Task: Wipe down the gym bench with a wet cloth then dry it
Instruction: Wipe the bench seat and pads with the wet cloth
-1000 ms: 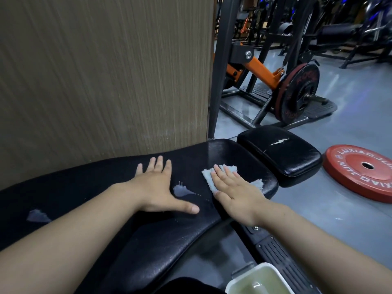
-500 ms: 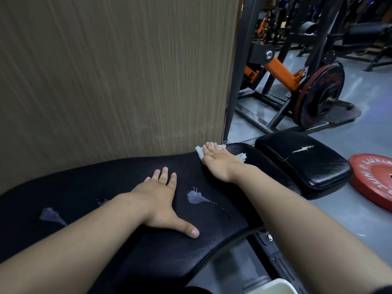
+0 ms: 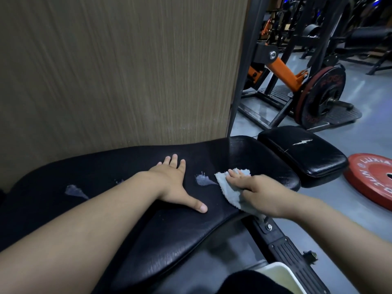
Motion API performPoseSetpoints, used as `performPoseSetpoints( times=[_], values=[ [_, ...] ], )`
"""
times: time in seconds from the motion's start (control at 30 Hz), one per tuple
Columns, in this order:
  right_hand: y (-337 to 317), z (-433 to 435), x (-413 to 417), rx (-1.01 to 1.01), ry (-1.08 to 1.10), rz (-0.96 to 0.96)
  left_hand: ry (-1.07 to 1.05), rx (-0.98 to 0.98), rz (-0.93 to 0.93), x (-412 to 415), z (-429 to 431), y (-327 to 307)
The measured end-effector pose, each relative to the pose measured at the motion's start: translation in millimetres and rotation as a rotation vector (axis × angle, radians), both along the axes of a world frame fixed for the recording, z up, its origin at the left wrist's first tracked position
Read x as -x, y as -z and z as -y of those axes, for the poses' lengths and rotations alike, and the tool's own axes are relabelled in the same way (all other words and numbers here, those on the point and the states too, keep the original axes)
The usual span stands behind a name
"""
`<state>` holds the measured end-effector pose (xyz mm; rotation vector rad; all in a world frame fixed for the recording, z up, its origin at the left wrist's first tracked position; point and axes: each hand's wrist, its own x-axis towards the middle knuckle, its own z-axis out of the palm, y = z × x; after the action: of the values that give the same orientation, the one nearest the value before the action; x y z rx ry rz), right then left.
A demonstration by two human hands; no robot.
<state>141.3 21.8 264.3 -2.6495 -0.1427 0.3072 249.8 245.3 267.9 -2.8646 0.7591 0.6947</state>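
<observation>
The black padded gym bench (image 3: 131, 236) runs across the lower view, its leather torn in pale patches (image 3: 202, 180). My left hand (image 3: 174, 183) lies flat on the pad, fingers straight and thumb spread toward me. My right hand (image 3: 254, 189) presses a light blue-white cloth (image 3: 228, 187) flat onto the pad near its right front edge, fingers stretched over it. The cloth's lower part hangs past the pad edge under my wrist.
A wood-grain wall panel (image 3: 116, 71) rises right behind the bench. The smaller seat pad (image 3: 301, 151) sits to the right. A red weight plate (image 3: 373, 179) lies on the grey floor. A plate-loaded machine (image 3: 318, 96) stands beyond. A white container (image 3: 280, 274) sits below.
My right hand slid the cloth from the pad's far edge by the wall back toward me to the near right edge. My left hand stayed flat in place.
</observation>
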Motion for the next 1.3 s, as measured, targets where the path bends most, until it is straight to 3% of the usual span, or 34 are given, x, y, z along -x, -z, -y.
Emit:
performPoseSetpoints(
  times=[0.27,0.53,0.77,1.1,1.3],
  values=[
    [-6,0,-11,0.285,-0.161,-0.048,0.007,-0.013,0.0,-1,1,-2],
    [14,-14,-88,0.434,-0.029,0.022,0.027,-0.031,-0.004,-7,2,1],
    [19,-17,-141,0.458,-0.101,0.096,0.032,-0.012,0.014,-7,1,5],
    [22,-12,-50,0.392,-0.248,0.167,0.035,0.192,0.048,11,-25,3],
    [19,-14,-13,0.393,-0.208,0.18,0.013,0.165,0.064,13,-78,-5]
  ],
)
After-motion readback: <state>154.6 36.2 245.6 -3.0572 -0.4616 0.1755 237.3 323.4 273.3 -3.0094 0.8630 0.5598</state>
